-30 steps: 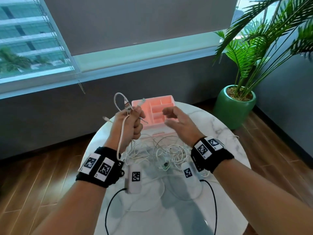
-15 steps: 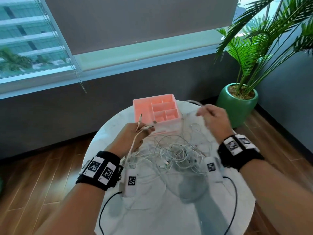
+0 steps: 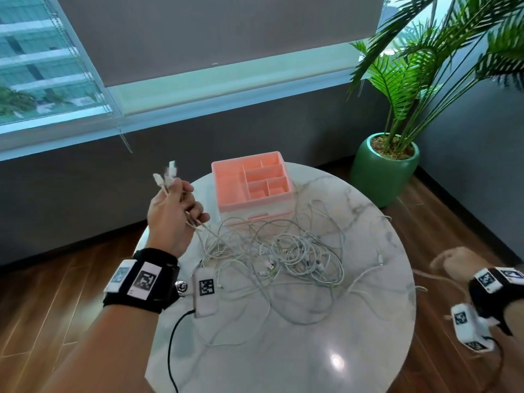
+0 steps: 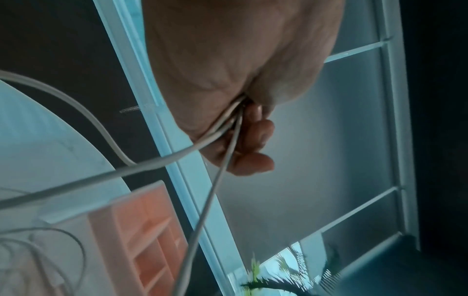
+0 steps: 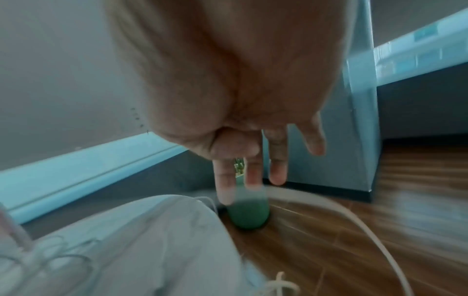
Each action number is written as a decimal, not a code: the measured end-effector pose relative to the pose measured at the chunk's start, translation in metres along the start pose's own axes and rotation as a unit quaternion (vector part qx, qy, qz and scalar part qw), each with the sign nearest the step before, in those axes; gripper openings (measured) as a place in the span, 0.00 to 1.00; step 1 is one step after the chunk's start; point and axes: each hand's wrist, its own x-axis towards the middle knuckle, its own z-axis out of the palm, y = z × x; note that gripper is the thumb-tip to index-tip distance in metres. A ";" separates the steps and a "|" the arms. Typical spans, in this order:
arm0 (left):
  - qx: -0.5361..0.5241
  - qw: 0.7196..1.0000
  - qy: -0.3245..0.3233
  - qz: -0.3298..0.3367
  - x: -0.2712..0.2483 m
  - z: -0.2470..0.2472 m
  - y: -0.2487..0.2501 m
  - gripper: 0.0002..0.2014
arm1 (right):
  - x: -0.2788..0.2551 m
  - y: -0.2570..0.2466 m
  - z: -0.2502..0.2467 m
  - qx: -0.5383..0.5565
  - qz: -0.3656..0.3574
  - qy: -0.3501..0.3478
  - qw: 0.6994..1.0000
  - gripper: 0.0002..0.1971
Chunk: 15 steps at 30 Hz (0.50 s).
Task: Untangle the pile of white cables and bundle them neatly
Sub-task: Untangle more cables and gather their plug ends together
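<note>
My left hand (image 3: 173, 219) is up off the marble table (image 3: 326, 350), left of the pink organizer (image 3: 226, 180), fingers curled round a few white cable ends (image 3: 166, 177); plugs stick up above my knuckles, cords trail out below the fist. Left wrist view confirms: several cords (image 4: 228, 124) pinched between palm and curled fingers. The rest, the tangled pile (image 3: 292, 251), sits on the table just in front of the organizer, touching its front. One loop runs round the organizer's right side.

My right hand (image 3: 453, 262) is well right of the organizer, off the table edge, blurred. In the right wrist view its fingers (image 5: 277, 170) look straight and spread, nothing clearly held. A blurry cord (image 5: 354, 220) passes near them; whether it touches, cannot tell.

Risks, my guess:
- Cords from my fist run straight into the pile. Pulling up hard likely tightens knots instead of freeing them.
- The loop round the organizer could catch and drag or tip it.
- A loose strand lies toward the right edge of the table; a tug could slide it, or the whole pile, off onto the floor.
- I hold several ends at once, so one plug could slip out.
- The black wrist-camera lead (image 3: 173, 336) hangs near the pile and may snag.
</note>
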 end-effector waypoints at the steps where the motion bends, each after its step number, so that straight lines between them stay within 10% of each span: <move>1: 0.004 1.000 -0.017 -0.002 -0.004 0.011 -0.002 0.18 | -0.003 -0.011 0.002 0.003 -0.013 0.005 1.000 0.22; 6: 0.026 0.995 -0.098 -0.018 -0.024 0.067 -0.013 0.18 | -0.060 -0.137 0.007 0.170 -0.267 0.021 0.948 0.11; 11: -0.036 0.985 -0.157 -0.063 -0.043 0.102 -0.007 0.18 | -0.160 -0.252 0.039 0.213 -0.452 -0.175 0.848 0.36; 15: -0.131 0.971 -0.184 -0.072 -0.048 0.099 0.013 0.18 | -0.179 -0.286 0.084 0.342 -0.462 -0.270 0.773 0.07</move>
